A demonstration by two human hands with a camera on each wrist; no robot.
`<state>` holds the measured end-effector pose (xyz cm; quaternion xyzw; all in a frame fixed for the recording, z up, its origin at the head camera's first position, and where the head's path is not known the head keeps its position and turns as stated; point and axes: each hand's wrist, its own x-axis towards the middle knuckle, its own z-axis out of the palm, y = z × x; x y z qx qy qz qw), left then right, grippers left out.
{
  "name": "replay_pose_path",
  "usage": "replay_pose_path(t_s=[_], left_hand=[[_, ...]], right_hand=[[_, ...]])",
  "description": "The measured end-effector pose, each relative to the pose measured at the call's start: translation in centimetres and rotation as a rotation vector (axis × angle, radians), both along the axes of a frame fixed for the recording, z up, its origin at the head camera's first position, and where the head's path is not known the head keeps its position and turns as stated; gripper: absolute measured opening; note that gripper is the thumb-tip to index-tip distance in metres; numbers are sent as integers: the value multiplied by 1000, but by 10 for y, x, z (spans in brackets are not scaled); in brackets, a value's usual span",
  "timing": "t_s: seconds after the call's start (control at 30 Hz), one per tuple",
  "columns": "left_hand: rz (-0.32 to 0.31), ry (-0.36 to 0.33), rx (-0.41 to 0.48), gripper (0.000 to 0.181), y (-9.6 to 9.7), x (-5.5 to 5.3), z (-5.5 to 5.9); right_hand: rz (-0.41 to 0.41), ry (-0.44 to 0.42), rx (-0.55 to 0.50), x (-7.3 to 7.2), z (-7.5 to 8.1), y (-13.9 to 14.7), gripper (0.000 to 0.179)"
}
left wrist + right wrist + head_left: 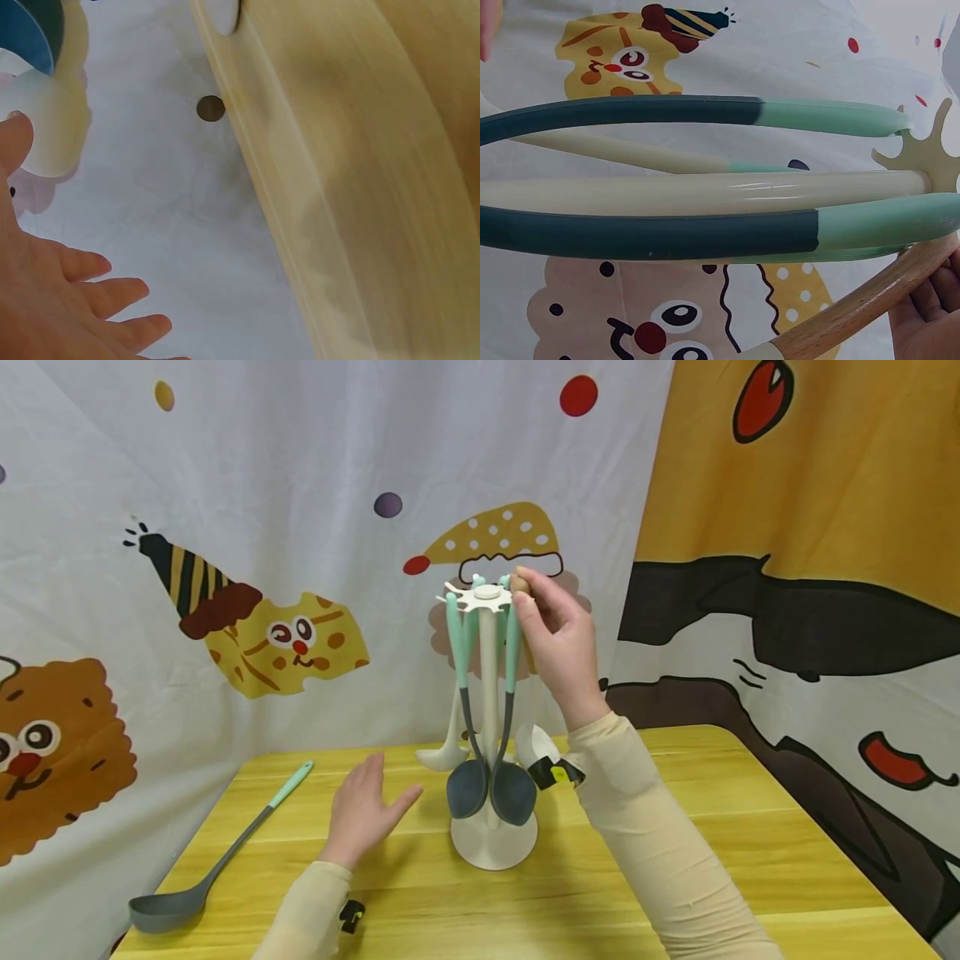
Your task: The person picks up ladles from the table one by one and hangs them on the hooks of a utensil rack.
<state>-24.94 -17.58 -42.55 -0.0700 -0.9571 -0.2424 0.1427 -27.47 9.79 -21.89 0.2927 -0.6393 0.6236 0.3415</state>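
A cream utensil stand [489,652] holds several hanging utensils, among them two dark grey spoons [514,793] with mint handles and a white spoon [444,755]. My right hand [558,635] is at the stand's top, right side. Its thumb and fingers pinch the upper end of a wooden handle [862,304] on a white-headed utensil [534,743]; the spoons partly hide that head. Low and left of the stand, my left hand [363,810] is held with fingers extended and nothing in it. In the left wrist view those fingers [124,296] are spread apart.
On the table's left side lies a grey ladle [168,906] with a mint handle, its bowl near the edge. The stand's round base [495,852] rests on the wooden table [660,860]. A printed cloth [315,460] hangs behind.
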Motion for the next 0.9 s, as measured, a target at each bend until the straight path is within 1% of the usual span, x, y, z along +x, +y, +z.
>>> replay_pose_path(t_s=[0.17,0.27,0.6,0.8,0.9], left_hand=[[57,-113,-26,101,-6,0,-2],[77,-162,-34,106,-11,1,-2],[108,-239,-93,114,-29,3,-11],[134,-284,-125,115,-45,4,-15],[144,-292,-124,116,-54,4,-16]], right_hand=[[-2,3,-2,0,0,0,36],[-3,5,-3,0,0,0,36],[2,-2,-5,1,0,0,36],[2,-8,1,2,1,0,36],[3,-11,-1,2,1,0,36]])
